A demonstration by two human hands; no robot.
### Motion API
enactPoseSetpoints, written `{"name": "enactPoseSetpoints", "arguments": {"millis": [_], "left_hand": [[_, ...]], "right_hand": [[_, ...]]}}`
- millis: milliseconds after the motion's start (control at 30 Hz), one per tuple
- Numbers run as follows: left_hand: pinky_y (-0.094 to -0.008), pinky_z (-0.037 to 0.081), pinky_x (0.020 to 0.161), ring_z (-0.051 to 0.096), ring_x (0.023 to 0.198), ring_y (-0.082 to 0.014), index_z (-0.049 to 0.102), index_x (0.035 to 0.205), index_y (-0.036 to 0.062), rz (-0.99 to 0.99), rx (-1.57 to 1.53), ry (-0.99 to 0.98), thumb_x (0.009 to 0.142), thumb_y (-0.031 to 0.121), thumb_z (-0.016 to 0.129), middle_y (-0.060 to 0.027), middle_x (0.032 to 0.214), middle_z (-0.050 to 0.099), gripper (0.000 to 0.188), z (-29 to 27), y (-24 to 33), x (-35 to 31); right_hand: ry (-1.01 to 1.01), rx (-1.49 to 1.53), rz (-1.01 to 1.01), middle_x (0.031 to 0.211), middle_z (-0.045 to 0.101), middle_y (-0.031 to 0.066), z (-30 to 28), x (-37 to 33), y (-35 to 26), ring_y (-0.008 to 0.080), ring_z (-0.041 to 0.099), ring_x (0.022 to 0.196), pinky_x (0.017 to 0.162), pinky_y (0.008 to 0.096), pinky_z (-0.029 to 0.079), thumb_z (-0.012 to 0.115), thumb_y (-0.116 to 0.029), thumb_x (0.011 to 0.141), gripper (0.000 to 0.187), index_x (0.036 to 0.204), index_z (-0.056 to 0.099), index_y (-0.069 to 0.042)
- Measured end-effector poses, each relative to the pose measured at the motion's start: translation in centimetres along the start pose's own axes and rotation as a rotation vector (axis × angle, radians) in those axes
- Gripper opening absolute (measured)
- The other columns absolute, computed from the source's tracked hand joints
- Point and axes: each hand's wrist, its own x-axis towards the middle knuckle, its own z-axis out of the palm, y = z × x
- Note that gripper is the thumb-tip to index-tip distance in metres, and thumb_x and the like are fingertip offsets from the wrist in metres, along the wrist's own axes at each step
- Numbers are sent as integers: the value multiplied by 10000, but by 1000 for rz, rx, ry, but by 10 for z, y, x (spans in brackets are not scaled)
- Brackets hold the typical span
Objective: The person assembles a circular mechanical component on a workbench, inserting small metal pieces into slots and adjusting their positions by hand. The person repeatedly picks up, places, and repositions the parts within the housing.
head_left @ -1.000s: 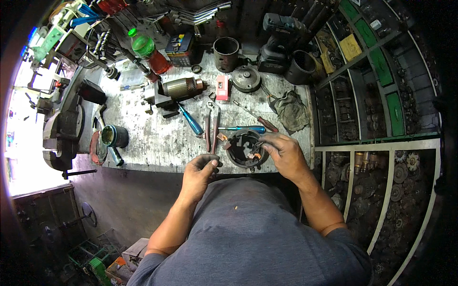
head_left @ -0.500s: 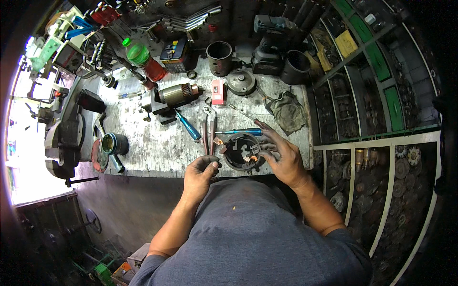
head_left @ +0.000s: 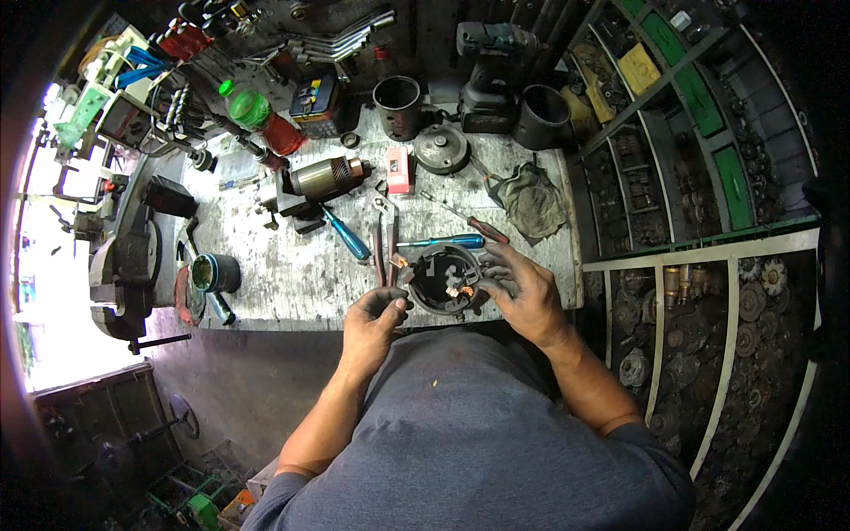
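A round dark metal brush housing (head_left: pixel 423 298), apparently from a starter motor, stands at the front edge of the workbench. Copper-coloured leads show inside it, and a small block with a copper end sits at its upper left rim. My right hand (head_left: pixel 535 301) grips the right side of this housing, thumb and fingers bent at the rim. Beside its lower left edge is my left hand (head_left: pixel 374 322), thumb pressed against the curled fingers; whatever is pinched there is hidden. Just behind lie a blue-handled screwdriver (head_left: pixel 456 241) and pliers with dark red handles (head_left: pixel 378 248).
Farther back are a motor armature (head_left: pixel 323 180), a red-and-white box (head_left: pixel 399 168), a round metal cover (head_left: pixel 442 149) and a grey rag (head_left: pixel 533 203). A bench vise (head_left: pixel 124 257) and a tin of grease (head_left: pixel 217 273) stand left. Shelves of parts (head_left: pixel 691 327) border the right.
The view has shifted slightly. Both hands keep nearly the same place at the housing, with the right fingers moved a little at its rim.
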Motion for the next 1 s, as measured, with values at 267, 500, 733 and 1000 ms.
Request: {"name": "enactPoseSetpoints", "arguments": {"millis": [267,500,733,1000], "left_hand": [[-301,565,840,705,924,-149,746,1212,-10,-14,-13,14,1066,135,747,-84,1056,796,206,0,3,-6],[-278,567,789,671,881,-108,740,1224,5,9,7,7,1077,158,743,-50,1053,777,212,-3,-4,-7],[-359,603,866,764,965,-194,749,1272,-1,243,420,-18,1008,124,812,-111,1088,808,299,3,3,-13],[-494,617,759,774,910,-409,756,1283,53,703,955,-125,974,314,804,-175,1039,802,407,43,45,3]], "right_hand": [[28,42,7,1174,795,205,6,-1,2,327,818,1029,890,414,654,903,-69,890,701,1515,587,-43],[-16,-61,-61,1196,774,196,-3,1,-4,336,786,1089,921,388,630,827,30,911,395,1296,736,18],[-21,-39,69,1185,774,200,-3,-3,-3,372,769,1113,964,407,605,765,16,959,275,1235,757,13],[-28,-30,61,1156,780,198,0,-7,-6,376,772,1091,954,414,609,765,9,963,240,1203,761,21]]}}
